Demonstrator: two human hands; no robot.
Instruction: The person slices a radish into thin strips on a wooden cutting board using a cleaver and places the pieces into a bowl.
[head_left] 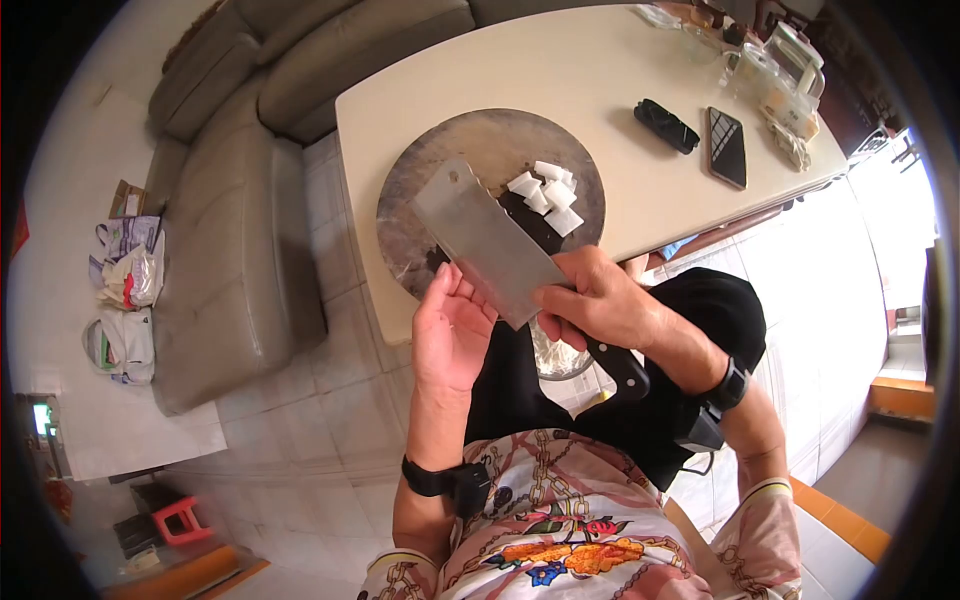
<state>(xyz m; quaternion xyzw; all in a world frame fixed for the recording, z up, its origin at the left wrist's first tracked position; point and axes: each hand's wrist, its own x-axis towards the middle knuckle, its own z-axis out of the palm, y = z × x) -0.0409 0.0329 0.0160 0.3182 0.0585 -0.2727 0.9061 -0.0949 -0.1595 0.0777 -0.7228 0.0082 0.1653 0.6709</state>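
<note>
My right hand (pixel 600 305) is wrapped round the black handle of a cleaver (pixel 490 240). Its broad grey blade slants up and left over a round grey-brown marbled board (pixel 430 150). Beside the blade's lower edge is my left hand (pixel 453 330), palm turned up, fingers loosely curled and apart, the fingertips overlapping the blade in this view. Several white cut chunks (pixel 545 195) lie in a small pile on the right of the board, on a dark surface (pixel 535 228) partly hidden by the blade. Below the table edge, a container with pale shreds (pixel 560 355) shows partly behind my right hand.
The board rests on a cream table (pixel 620 180). On it to the right are a black case (pixel 667 127), a phone (pixel 727 148) and a clear jug (pixel 785 75). A grey sofa (pixel 230 250) stands left, with bags (pixel 130 265) beyond it. A red stool (pixel 182 521) is lower left.
</note>
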